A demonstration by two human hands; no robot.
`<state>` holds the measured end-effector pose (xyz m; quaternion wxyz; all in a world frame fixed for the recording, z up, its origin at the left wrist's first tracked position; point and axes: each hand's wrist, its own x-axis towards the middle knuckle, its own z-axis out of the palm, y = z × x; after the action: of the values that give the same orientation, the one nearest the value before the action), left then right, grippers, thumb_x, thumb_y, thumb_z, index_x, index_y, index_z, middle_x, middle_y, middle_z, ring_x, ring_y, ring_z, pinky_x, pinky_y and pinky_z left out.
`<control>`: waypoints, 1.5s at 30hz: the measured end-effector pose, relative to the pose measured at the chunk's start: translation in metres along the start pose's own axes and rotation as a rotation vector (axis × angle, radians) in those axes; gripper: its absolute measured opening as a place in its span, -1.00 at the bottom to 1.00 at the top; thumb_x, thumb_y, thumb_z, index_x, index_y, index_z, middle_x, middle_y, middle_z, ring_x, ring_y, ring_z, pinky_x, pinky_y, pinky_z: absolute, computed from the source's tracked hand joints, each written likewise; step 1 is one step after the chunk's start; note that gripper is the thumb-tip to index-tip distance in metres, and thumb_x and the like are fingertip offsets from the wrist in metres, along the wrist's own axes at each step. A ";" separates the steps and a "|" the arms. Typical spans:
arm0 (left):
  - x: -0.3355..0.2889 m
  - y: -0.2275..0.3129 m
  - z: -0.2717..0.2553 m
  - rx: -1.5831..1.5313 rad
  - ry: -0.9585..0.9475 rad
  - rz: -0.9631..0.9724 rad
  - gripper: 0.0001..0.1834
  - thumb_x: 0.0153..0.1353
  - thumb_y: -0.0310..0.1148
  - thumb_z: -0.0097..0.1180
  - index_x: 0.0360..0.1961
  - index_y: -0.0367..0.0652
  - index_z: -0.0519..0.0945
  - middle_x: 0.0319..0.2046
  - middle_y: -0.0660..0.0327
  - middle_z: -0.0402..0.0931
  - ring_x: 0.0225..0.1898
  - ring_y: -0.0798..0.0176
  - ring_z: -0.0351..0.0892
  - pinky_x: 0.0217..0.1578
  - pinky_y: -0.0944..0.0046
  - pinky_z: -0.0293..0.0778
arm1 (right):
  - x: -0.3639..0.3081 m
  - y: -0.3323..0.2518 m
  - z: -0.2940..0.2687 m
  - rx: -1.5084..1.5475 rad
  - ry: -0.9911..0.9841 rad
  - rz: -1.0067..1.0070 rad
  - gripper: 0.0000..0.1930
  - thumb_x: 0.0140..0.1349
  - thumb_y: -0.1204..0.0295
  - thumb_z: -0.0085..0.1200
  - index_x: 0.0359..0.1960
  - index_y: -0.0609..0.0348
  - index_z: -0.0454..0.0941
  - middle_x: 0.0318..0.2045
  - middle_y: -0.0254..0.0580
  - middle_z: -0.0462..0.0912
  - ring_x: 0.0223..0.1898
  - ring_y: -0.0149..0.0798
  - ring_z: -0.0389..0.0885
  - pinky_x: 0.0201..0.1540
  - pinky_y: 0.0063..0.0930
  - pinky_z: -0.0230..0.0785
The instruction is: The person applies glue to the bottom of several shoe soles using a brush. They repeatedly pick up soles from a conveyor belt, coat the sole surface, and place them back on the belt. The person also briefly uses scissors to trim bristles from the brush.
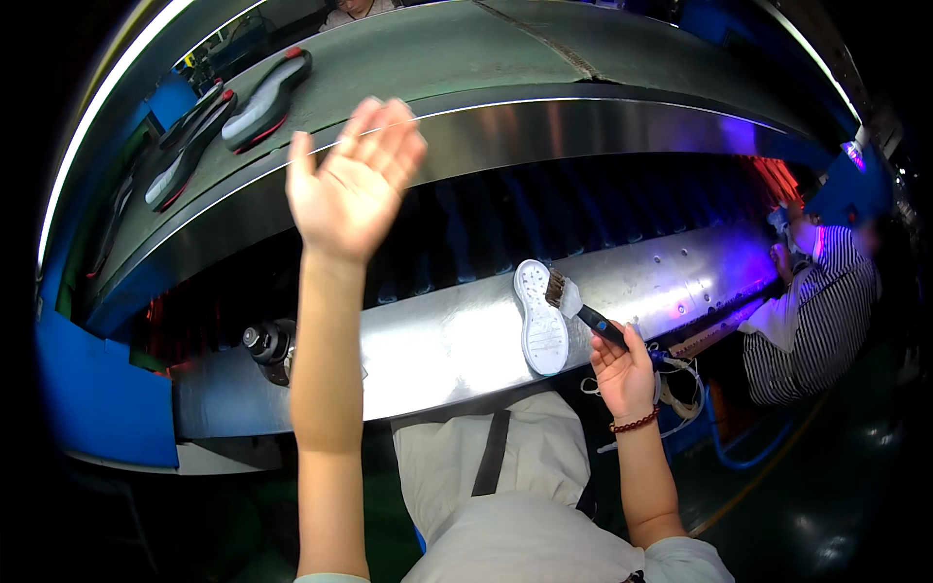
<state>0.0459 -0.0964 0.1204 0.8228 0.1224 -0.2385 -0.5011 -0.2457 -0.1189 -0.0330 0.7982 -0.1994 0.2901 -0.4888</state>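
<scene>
My left hand [355, 189] is raised in front of the conveyor's metal edge, palm showing, fingers apart and holding nothing. A brush [604, 327] with a dark handle and brown bristles is held in my right hand [625, 374]. Its bristles touch or hover just over the upper right edge of a white shoe sole [543, 325], which lies on the metal bench. Up and to the left of my left hand, a grey and black shoe sole with red trim [267, 102] rides on the green belt. Another such sole [190, 155] is further left.
The green conveyor belt [428, 58] runs across the back, above the metal bench [437, 350]. A black round-capped object [269, 345] stands left of my left forearm. At the right, a person in a striped top [821, 321] works at the same bench, near white cords [692, 389].
</scene>
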 end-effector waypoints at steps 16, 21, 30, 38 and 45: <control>-0.203 -0.145 -0.214 1.904 0.041 -0.153 -0.63 -0.10 -0.39 0.00 -0.21 -0.29 0.38 -0.13 -0.06 0.27 -0.08 -0.05 0.24 -0.07 0.17 0.19 | -0.002 0.014 0.002 -0.077 -0.151 -0.070 -0.77 0.11 0.45 -0.17 -0.25 0.34 0.37 -0.34 -0.07 0.49 -0.34 -0.25 0.50 -0.27 -0.49 0.35; -0.199 -0.160 -0.198 1.576 0.078 -0.388 -0.67 -0.04 -0.39 -0.04 -0.20 -0.27 0.39 -0.25 0.01 0.37 -0.29 0.13 0.41 -0.25 0.27 0.33 | 0.011 0.024 -0.002 -0.538 -0.099 -0.230 -0.79 0.09 0.45 -0.11 -0.31 0.37 0.40 -0.41 -0.09 0.50 -0.40 -0.34 0.51 -0.34 -0.60 0.36; -0.187 -0.202 -0.165 1.452 -0.345 -0.606 -0.41 -0.06 -0.37 -0.04 0.07 -0.03 0.14 -0.27 0.00 0.38 -0.48 0.19 0.43 -0.37 0.30 0.35 | 0.064 0.024 -0.038 -1.206 0.117 -0.015 -0.65 0.00 0.21 0.00 -0.52 0.35 0.44 -0.64 -0.15 0.50 -0.63 -0.37 0.52 -0.60 -0.63 0.35; -0.186 -0.231 -0.180 1.221 -0.087 -0.646 -0.53 -0.11 -0.46 -0.04 -0.06 -0.21 0.31 -0.43 0.09 0.43 -0.55 0.34 0.39 -0.44 0.39 0.34 | 0.090 0.035 -0.040 -1.347 0.116 -0.013 -0.62 -0.01 0.15 0.00 -0.53 0.34 0.43 -0.68 -0.12 0.50 -0.66 -0.36 0.51 -0.62 -0.61 0.33; -0.183 -0.223 -0.179 1.179 -0.102 -0.724 -0.51 -0.08 -0.51 -0.08 -0.02 -0.23 0.26 -0.58 0.24 0.40 -0.56 0.46 0.34 -0.47 0.47 0.30 | 0.086 0.034 -0.032 -1.369 0.049 -0.449 -0.71 -0.02 0.30 0.02 -0.46 0.35 0.47 -0.58 -0.12 0.53 -0.49 -0.33 0.49 -0.42 -0.59 0.29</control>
<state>-0.1029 -0.0462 -0.1807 0.3878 0.5972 -0.4536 -0.5360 -0.2135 -0.1823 -0.1007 0.3675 -0.6987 0.5014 -0.3541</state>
